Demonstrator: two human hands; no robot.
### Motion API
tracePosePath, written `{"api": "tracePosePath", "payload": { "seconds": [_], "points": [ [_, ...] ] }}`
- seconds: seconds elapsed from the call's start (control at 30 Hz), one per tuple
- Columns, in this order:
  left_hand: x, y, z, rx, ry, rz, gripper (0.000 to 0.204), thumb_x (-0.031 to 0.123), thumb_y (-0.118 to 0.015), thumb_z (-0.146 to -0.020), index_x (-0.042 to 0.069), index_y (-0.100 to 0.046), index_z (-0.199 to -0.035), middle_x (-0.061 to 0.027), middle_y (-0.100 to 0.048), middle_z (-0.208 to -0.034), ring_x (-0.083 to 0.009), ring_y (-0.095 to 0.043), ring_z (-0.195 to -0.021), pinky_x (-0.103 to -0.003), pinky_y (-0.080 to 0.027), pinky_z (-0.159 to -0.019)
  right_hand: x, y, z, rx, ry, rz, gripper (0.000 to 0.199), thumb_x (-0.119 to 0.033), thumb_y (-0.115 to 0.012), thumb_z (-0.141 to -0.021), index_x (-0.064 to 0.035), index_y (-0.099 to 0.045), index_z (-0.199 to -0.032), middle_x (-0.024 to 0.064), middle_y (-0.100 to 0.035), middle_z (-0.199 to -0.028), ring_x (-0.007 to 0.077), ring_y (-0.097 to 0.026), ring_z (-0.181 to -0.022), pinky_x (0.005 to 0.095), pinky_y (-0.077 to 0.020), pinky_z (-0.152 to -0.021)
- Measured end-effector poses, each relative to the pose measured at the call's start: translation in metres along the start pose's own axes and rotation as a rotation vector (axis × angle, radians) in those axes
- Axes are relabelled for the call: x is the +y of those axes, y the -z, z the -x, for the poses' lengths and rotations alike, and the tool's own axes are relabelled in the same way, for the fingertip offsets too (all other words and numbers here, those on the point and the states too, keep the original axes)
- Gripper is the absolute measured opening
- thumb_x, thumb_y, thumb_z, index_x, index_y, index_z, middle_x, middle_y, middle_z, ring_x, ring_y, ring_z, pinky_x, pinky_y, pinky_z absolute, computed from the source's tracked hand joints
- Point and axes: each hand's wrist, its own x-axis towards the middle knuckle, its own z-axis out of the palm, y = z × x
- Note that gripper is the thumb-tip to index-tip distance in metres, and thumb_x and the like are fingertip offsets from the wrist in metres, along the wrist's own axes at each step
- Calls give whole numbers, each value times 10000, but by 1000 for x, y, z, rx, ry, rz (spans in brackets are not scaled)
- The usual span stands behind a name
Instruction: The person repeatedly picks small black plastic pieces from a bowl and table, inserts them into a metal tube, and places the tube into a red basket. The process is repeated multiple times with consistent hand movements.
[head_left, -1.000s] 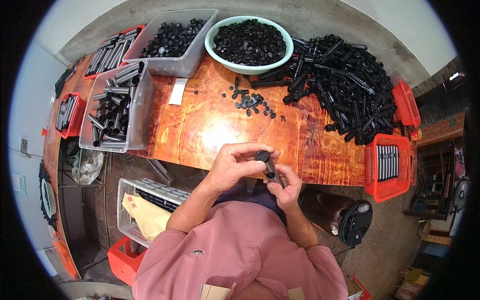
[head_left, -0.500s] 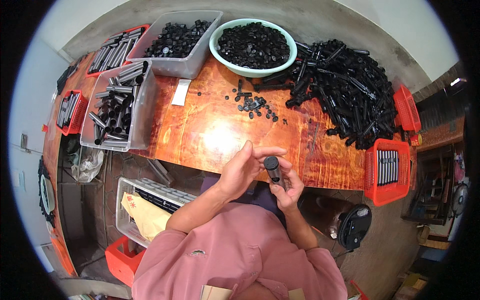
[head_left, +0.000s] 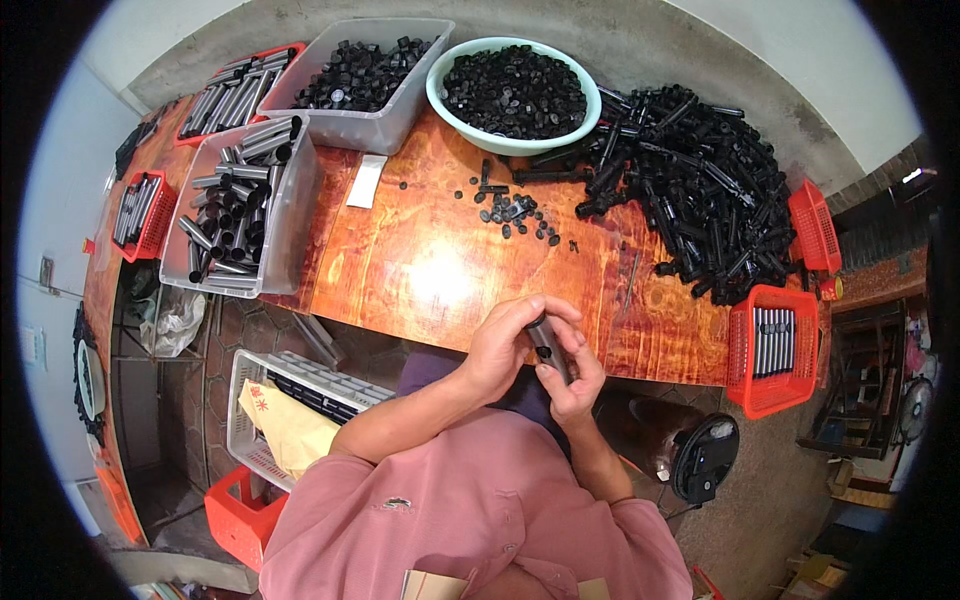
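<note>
Held tube (head_left: 550, 344) near bare table edge (head_left: 660, 371)

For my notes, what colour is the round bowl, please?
The bowl is pale mint green, best seen in the head view.

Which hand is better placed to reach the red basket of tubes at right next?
Likely the right hand: it is nearer the red basket, though it grips the lower part of the dark tube. The left hand, curled over the upper end, is farther away.

Glare whitens the glossy tabletop (head_left: 440, 245); edges curve into black.
</note>
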Motion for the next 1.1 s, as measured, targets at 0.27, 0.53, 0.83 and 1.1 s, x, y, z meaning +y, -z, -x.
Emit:
{"api": "tracePosePath", "payload": {
  "seconds": [0.27,0.53,0.83,1.1],
  "points": [
    [-16,0,-1,119,-123,104,363,293,-399,-1055,-9,-573,-1154,-135,-630,-770,-280,-645,-857,-400,-522,-842,-6,0,-2,10,130,317,347,-50,-770,-821,50,-645,-1128,118,-709,-899,175,-693,-819,319,-551,-771],
    [-6,7,-4,-27,-1,200,375,322,-430,-1052,20,-516,-1258,-151,-658,-882,-275,-653,-916,-399,-523,-876,-20,-2,0,-15,-130,32,384,-31,-745,-850,67,-611,-1196,106,-698,-1039,159,-679,-943,307,-545,-866],
    [-11,13,-7,-29,71,205,431,365,-396,-1045,29,-521,-1284,-175,-680,-932,-309,-653,-992,-441,-511,-933,-15,2,0,-48,-282,-215,363,-6,-700,-886,87,-594,-1220,118,-690,-1108,163,-667,-999,306,-529,-910],
    [-19,3,-7,326,3,169,394,351,-395,-1036,41,-542,-1230,-147,-670,-839,-301,-656,-922,-425,-526,-897,-20,-9,-2,4,-20,364,372,-12,-757,-823,23,-642,-1175,155,-723,-1010,238,-725,-917,338,-563,-809]
  ]
}}
